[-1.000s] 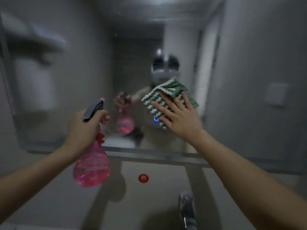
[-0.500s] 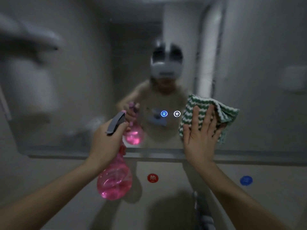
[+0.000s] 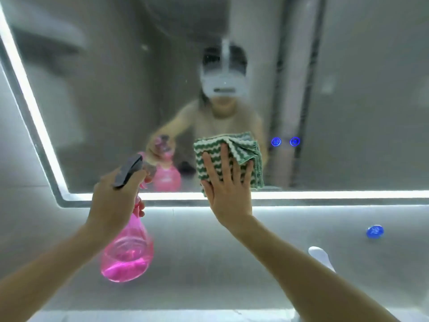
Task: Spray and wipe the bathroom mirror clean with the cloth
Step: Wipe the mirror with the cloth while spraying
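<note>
Cloth (image 3: 228, 156) slid left, flat right hand (image 3: 228, 194) pressing, left hand (image 3: 111, 201) gripping spray bottle (image 3: 127, 256)

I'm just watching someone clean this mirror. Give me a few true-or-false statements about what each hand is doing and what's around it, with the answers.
1. The left hand grips a pink translucent spray bottle. True.
2. The right hand presses a green-and-white striped folded cloth flat against the lit-edged bathroom mirror. True.
3. The cloth is at the mirror's top edge. False: it sits near the bottom edge.
4. The bottle is full to the neck. False: pink liquid fills only its bottom.
5. Two blue glowing round icons show right of the cloth. True.
</note>
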Demonstrator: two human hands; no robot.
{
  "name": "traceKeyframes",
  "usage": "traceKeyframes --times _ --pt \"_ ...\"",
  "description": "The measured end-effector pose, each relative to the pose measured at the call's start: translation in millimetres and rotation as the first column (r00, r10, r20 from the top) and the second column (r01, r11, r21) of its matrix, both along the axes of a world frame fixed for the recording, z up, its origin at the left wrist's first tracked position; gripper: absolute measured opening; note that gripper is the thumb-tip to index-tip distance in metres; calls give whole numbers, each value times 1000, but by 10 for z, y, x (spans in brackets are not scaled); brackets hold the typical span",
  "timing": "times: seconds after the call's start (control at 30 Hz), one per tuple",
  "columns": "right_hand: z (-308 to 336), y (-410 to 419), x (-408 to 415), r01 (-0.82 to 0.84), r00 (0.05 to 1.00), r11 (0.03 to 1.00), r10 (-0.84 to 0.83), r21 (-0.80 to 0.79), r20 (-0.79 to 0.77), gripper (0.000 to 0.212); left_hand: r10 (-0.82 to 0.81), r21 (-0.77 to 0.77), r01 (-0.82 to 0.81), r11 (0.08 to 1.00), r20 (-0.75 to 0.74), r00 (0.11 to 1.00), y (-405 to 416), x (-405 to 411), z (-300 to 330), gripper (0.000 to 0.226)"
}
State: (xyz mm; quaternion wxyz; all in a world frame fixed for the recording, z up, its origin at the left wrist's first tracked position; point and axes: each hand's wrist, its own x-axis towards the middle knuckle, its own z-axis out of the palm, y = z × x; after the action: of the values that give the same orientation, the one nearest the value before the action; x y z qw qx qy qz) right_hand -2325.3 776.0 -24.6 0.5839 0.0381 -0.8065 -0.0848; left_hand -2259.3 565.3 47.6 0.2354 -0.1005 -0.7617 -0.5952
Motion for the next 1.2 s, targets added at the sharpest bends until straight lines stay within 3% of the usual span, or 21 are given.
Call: traceKeyframes --times 0.27,0.5,0.73,0.97,1.2 --pt "534 621 174 -94 995 936 80 340 54 45 -105 33 107 994 -50 993 320 66 203 24" --pt "891 1577 416 1 1000 921 -1 390 0 48 -171 82 173 981 -39 985 931 260 250 25" --pt "960 2318 564 37 997 948 -12 315 -81 49 -119 64 122 990 -54 991 1382 319 277 24" --pt "906 2565 629 19 999 965 -10 261 -38 49 -107 94 112 989 -61 992 1697 344 211 23" --pt "703 1922 417 51 993 994 -60 -95 -98 55 -100 91 107 990 -80 992 1619 243 221 21"
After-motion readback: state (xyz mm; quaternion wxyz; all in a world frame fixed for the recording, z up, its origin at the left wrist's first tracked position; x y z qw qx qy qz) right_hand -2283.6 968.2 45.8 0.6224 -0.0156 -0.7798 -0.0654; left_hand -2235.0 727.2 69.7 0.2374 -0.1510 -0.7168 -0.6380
